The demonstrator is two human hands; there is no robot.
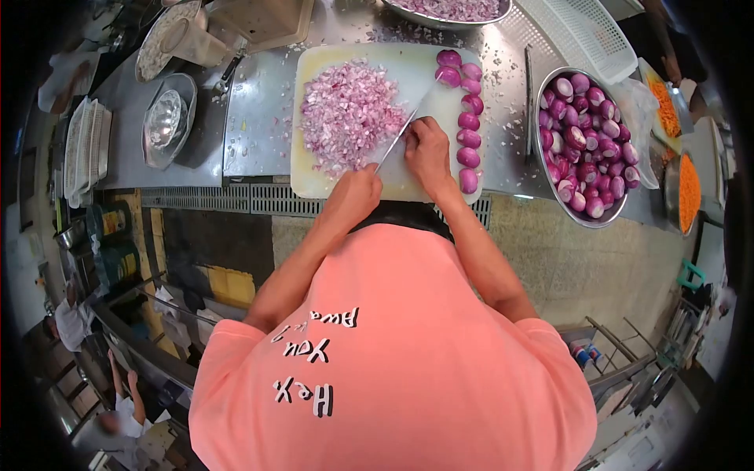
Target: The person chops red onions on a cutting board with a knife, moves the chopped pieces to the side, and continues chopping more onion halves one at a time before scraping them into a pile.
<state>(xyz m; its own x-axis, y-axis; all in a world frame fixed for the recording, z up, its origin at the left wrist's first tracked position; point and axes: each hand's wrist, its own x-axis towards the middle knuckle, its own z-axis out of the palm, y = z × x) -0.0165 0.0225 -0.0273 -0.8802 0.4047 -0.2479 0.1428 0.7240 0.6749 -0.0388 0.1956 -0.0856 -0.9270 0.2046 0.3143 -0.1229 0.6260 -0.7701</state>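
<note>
My left hand (355,200) is closed around the handle of a knife (399,135), whose blade slants up and right across the white cutting board (424,59). My right hand (429,155) rests on the board just right of the blade, fingers bent and pressed together; whatever they hold is hidden. Left of the blade lies a heap of chopped red onion (345,118). Peeled red onions (469,138) stand in a line along the board's right edge, with two more near the knife tip.
A metal bowl (542,179) of whole peeled onions stands right of the board; another bowl (448,23) with chopped onion is behind it. White plastic basket (581,35) at back right, metal dish (167,129) at left. Onion scraps litter the steel table (259,118). Other people (118,428) are at left.
</note>
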